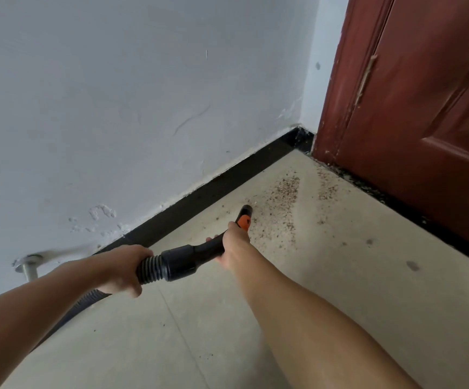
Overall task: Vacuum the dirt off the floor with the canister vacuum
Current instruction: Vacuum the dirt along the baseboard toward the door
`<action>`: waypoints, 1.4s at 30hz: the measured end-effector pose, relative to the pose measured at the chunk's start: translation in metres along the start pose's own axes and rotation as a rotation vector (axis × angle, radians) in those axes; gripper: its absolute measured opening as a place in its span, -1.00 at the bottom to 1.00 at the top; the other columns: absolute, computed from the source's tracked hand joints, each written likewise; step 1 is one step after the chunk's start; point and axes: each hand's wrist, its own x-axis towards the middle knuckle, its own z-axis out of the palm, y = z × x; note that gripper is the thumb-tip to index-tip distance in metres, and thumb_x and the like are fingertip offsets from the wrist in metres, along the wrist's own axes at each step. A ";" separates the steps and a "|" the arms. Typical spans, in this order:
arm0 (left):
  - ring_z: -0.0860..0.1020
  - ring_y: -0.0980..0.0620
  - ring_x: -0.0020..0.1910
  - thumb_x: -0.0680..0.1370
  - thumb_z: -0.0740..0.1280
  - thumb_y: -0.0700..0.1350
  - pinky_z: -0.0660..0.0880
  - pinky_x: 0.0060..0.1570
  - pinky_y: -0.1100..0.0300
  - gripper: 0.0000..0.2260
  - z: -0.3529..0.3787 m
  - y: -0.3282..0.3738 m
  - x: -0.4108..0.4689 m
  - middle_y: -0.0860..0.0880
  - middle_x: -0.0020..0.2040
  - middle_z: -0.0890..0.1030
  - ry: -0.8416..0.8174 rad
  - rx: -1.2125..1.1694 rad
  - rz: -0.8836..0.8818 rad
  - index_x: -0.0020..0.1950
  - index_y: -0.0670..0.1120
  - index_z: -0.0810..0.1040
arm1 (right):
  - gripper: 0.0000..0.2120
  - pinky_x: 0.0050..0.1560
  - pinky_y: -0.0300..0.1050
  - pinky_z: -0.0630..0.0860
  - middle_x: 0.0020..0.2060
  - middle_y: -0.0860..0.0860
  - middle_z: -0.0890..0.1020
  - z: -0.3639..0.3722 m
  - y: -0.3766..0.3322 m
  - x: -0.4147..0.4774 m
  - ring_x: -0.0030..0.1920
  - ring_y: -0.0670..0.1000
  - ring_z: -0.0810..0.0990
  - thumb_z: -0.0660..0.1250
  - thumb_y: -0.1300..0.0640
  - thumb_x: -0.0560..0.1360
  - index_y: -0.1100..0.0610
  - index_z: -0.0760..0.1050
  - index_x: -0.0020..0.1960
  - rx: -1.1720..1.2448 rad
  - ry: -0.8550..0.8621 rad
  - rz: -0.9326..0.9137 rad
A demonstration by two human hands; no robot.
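Observation:
My left hand (123, 269) grips the black ribbed vacuum hose (150, 269) just behind its collar. My right hand (234, 244) holds the black curved hose handle (199, 252) further forward, below an orange slider (244, 221). The open nozzle end (246, 210) points at the floor in the corner. Brown crumbly dirt (285, 192) is scattered on the beige tiles just beyond the nozzle, with a second patch (327, 192) near the door. The hose runs back under my left arm; the canister is out of view.
A white wall with a black skirting board (199, 193) runs along the left. A dark red door (424, 108) closes the right side. A metal fitting (28, 266) sticks out of the wall low on the left. Small specks (413, 265) dot the tiles.

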 end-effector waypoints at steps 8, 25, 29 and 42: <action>0.48 0.08 -0.21 0.34 0.43 -0.20 0.41 -0.25 0.24 -0.73 -0.019 0.065 0.038 0.03 -0.17 0.51 0.095 -0.077 0.139 -0.15 0.05 0.38 | -0.74 0.10 0.12 0.60 -0.14 0.15 0.58 -0.039 -0.073 0.014 -0.23 0.16 0.61 0.29 0.03 0.62 0.19 0.38 0.18 0.032 0.061 -0.081; 0.48 0.03 -0.16 0.38 0.44 -0.15 0.42 -0.24 0.19 -0.74 -0.037 0.151 0.083 0.02 -0.15 0.48 0.163 -0.228 0.317 -0.02 -0.04 0.42 | -0.71 -0.35 0.03 0.54 -0.05 0.16 0.56 -0.081 -0.170 0.018 -0.18 0.09 0.61 0.24 0.06 0.66 0.04 0.36 0.37 -0.314 0.146 -0.243; 0.45 0.08 -0.22 0.38 0.43 -0.17 0.37 -0.28 0.23 -0.75 -0.026 0.122 0.066 0.04 -0.18 0.47 0.098 -0.189 0.279 -0.11 0.01 0.38 | -0.71 -0.18 0.05 0.60 -0.04 0.19 0.56 -0.068 -0.138 0.020 -0.14 0.13 0.61 0.26 0.05 0.65 0.18 0.31 0.27 -0.294 0.114 -0.200; 0.48 0.09 -0.14 0.36 0.43 -0.15 0.41 -0.19 0.26 -0.74 0.017 0.015 -0.018 0.06 -0.12 0.51 -0.008 -0.086 0.059 -0.03 0.00 0.45 | -0.68 -0.09 0.11 0.59 -0.11 0.19 0.55 -0.008 -0.008 0.001 0.07 0.24 0.63 0.28 0.05 0.64 0.17 0.34 0.30 -0.233 0.015 -0.065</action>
